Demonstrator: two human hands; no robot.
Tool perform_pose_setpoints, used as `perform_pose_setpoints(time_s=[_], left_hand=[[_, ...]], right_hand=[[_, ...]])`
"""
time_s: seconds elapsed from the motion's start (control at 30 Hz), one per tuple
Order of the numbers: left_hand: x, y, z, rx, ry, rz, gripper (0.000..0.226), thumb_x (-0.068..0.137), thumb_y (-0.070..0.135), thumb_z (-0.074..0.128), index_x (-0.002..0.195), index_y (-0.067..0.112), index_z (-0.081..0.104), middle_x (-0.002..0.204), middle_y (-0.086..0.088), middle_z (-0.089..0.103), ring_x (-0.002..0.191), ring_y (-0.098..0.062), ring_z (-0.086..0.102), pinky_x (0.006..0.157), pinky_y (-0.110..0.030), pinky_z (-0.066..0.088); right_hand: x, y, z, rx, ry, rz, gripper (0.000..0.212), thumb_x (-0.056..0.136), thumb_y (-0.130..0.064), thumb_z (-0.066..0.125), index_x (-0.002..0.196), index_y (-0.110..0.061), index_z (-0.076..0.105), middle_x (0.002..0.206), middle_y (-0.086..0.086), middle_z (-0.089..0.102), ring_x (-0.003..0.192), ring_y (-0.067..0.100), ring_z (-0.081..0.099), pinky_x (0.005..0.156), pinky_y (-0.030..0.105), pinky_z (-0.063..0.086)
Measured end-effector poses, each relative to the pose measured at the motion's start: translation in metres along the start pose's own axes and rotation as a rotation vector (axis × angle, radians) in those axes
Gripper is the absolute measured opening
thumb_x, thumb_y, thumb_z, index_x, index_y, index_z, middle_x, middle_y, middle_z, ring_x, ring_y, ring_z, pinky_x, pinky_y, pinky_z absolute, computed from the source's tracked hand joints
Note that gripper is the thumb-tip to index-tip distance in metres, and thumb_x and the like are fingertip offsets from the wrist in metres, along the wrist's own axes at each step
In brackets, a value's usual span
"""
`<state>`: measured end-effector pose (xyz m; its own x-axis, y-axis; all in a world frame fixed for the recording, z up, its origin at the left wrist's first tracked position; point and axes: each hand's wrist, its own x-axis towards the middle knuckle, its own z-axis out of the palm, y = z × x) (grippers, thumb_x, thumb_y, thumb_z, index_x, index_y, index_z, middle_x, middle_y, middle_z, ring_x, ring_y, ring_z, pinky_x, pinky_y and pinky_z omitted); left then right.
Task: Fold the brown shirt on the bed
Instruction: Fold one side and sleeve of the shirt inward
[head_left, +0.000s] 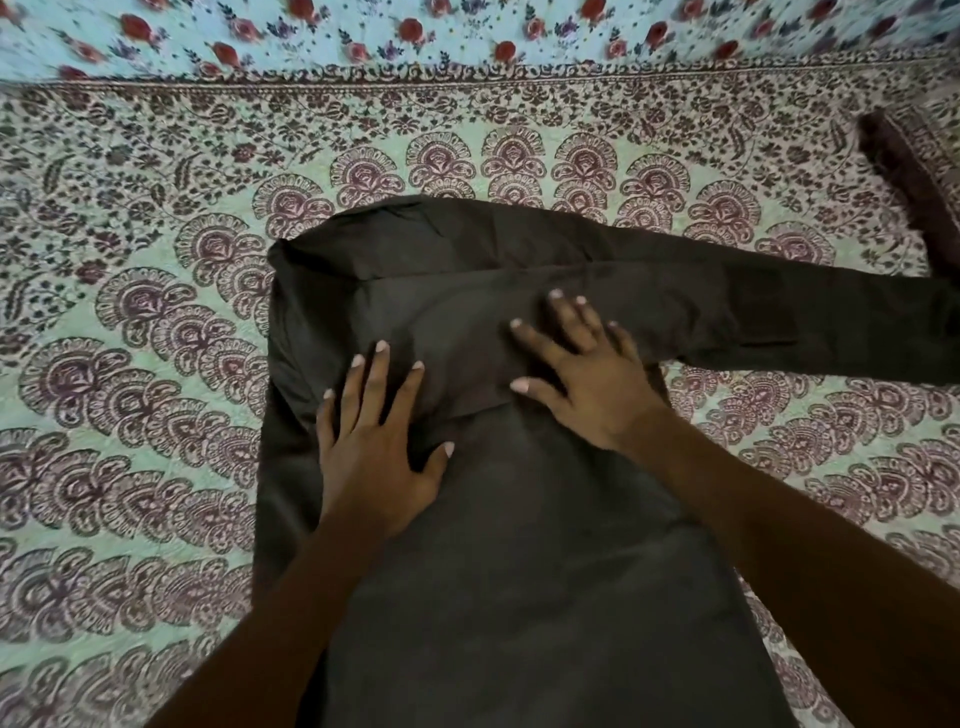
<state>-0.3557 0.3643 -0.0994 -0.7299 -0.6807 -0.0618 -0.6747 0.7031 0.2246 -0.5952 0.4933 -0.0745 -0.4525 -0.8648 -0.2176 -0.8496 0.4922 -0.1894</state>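
Observation:
The brown shirt (519, 545) lies flat on the bed, its body running from the bottom edge up to the middle of the view. One sleeve is folded across the upper body, and the other sleeve (805, 312) stretches out to the right edge. My left hand (374, 447) rests flat on the shirt's left side, fingers spread over the folded sleeve's lower edge. My right hand (582, 374) presses flat on the folded sleeve near the middle, fingers straight and spread.
A green bedsheet (130, 364) with maroon paisley print covers the bed around the shirt. A light-blue floral cloth (363, 36) lies along the far edge. A dark brown item (919, 182) sits at the upper right.

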Motion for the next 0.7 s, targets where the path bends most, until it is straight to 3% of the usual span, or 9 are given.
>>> perform_pose_setpoints(time_s=[0.1, 0.27, 0.37, 0.47, 0.57, 0.63, 0.7], left_hand=[[-0.038, -0.014, 0.000, -0.002, 0.001, -0.105, 0.081, 0.089, 0.066, 0.046, 0.161, 0.036, 0.025, 0.173, 0.001, 0.002, 0.160, -0.025, 0.002, 0.124, -0.055, 0.013], [-0.102, -0.028, 0.003, -0.107, -0.011, -0.160, 0.068, 0.098, 0.052, 0.043, 0.161, 0.033, 0.024, 0.173, -0.001, 0.010, 0.159, -0.025, 0.011, 0.123, -0.054, 0.021], [-0.148, -0.028, 0.003, -0.120, -0.016, -0.169, 0.065, 0.100, 0.047, 0.044, 0.161, 0.031, 0.027, 0.172, -0.001, 0.012, 0.159, -0.023, 0.013, 0.122, -0.050, 0.020], [-0.186, -0.020, 0.005, -0.115, -0.053, -0.183, 0.065, 0.101, 0.048, 0.042, 0.162, 0.032, 0.025, 0.173, 0.002, 0.007, 0.160, -0.021, 0.007, 0.124, -0.048, 0.017], [-0.221, -0.010, 0.005, -0.144, -0.064, -0.198, 0.065, 0.100, 0.045, 0.046, 0.161, 0.030, 0.028, 0.173, 0.002, 0.010, 0.160, -0.020, 0.009, 0.124, -0.048, 0.020], [-0.242, -0.004, 0.004, -0.188, -0.042, -0.228, 0.064, 0.097, 0.041, 0.050, 0.158, 0.026, 0.036, 0.171, 0.001, 0.021, 0.157, -0.021, 0.020, 0.122, -0.048, 0.025], [-0.260, 0.003, 0.001, -0.246, -0.015, -0.299, 0.063, 0.090, 0.039, 0.053, 0.151, 0.025, 0.044, 0.163, 0.001, 0.035, 0.146, -0.024, 0.036, 0.115, -0.045, 0.028]], right_hand=[[-0.014, -0.004, 0.017, -0.031, -0.056, -0.073, 0.076, 0.084, -0.084, 0.009, 0.155, -0.057, 0.012, 0.172, -0.005, -0.001, 0.158, 0.022, 0.004, 0.122, 0.061, 0.015], [0.001, -0.011, 0.024, 0.072, 0.007, 0.179, 0.079, 0.084, -0.086, 0.009, 0.156, -0.055, 0.010, 0.172, 0.001, -0.004, 0.158, 0.030, -0.003, 0.122, 0.062, 0.008], [-0.009, -0.066, 0.028, 0.014, 0.034, -0.106, 0.078, 0.087, -0.083, 0.015, 0.158, -0.051, 0.013, 0.172, 0.003, -0.006, 0.158, 0.031, -0.005, 0.123, 0.061, 0.008], [-0.019, -0.100, 0.042, -0.026, -0.089, -0.357, 0.075, 0.087, -0.084, 0.013, 0.156, -0.054, 0.014, 0.172, 0.000, -0.004, 0.158, 0.027, -0.003, 0.123, 0.063, 0.009], [-0.020, -0.114, 0.048, -0.018, -0.042, -0.256, 0.080, 0.083, -0.086, 0.011, 0.155, -0.053, 0.024, 0.172, -0.001, 0.006, 0.158, 0.029, 0.008, 0.120, 0.066, 0.014], [-0.022, -0.128, 0.046, 0.010, -0.050, -0.133, 0.083, 0.084, -0.084, 0.012, 0.157, -0.047, 0.024, 0.172, 0.006, 0.005, 0.157, 0.034, 0.006, 0.121, 0.065, 0.011], [-0.034, -0.148, 0.049, 0.014, -0.022, -0.168, 0.084, 0.088, -0.081, 0.015, 0.159, -0.038, 0.025, 0.171, 0.011, 0.006, 0.157, 0.035, 0.006, 0.122, 0.061, 0.012]])
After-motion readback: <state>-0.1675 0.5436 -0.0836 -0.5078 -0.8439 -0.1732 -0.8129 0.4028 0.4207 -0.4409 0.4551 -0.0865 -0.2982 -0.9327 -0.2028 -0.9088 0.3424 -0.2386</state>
